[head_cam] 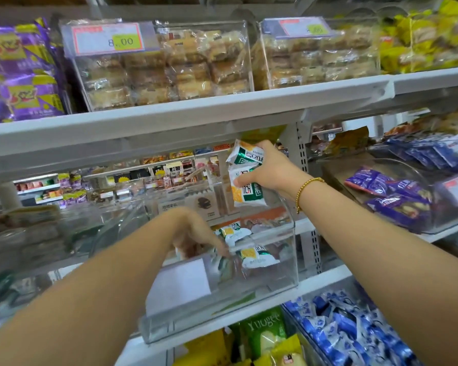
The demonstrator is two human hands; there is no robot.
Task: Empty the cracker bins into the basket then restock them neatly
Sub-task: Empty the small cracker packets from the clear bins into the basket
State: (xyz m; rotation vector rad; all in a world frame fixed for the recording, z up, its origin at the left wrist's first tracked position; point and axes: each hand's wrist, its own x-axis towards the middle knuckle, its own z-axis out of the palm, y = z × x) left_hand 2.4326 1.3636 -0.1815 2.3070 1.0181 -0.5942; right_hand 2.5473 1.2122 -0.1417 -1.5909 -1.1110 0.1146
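A clear plastic cracker bin (275,276) stands on the middle shelf in front of me. Inside it lie a few white, green and yellow cracker packets (254,256). My left hand (196,233) reaches down into the bin, its fingers blurred and pointing at the packets; whether it holds one I cannot tell. My right hand (270,170) is raised above the bin under the upper shelf and grips a bunch of the same cracker packets (245,178). The basket is out of view.
A white shelf edge (169,120) runs just above my right hand. Clear bins of wrapped pastries (156,67) stand on the upper shelf. Purple snack packs (397,202) fill a bin to the right, blue packets (354,334) lie below, and a green Yuugee bag (265,331) sits under the bin.
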